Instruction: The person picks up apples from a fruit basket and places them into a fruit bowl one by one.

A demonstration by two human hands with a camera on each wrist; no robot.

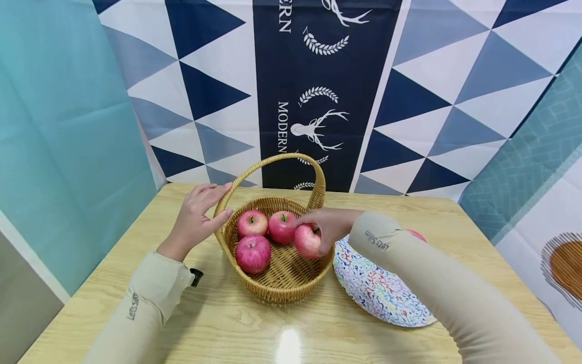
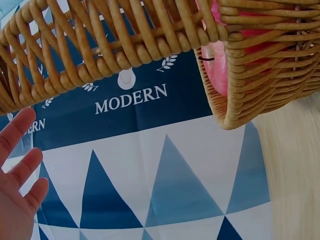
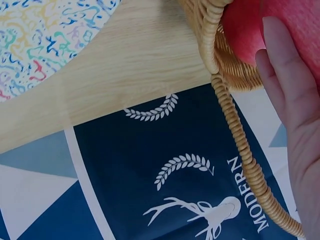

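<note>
A woven wicker basket (image 1: pixel 277 294) with a tall arched handle stands on the table. Inside it lie a pale pink apple (image 1: pixel 252 222), another pink apple (image 1: pixel 281 228) and a darker one (image 1: pixel 253 254). My right hand (image 1: pixel 335 225) reaches over the basket's right side and grips an apple (image 1: pixel 306 243) within the rim. In the right wrist view, the fingers (image 3: pixel 285 65) lie along that red apple. My left hand (image 1: pixel 196 215) is by the handle's left side, fingers extended; the left wrist view shows them (image 2: pixel 31 160) not wrapped round the handle.
Right of the basket, a round mat (image 1: pixel 382 293) with a colourful squiggle pattern lies partly under my right sleeve. A pink rounded thing (image 1: pixel 416 234) peeks out behind that sleeve. A patterned cloth (image 1: pixel 218 91) hangs behind the wooden table (image 1: pixel 236 333).
</note>
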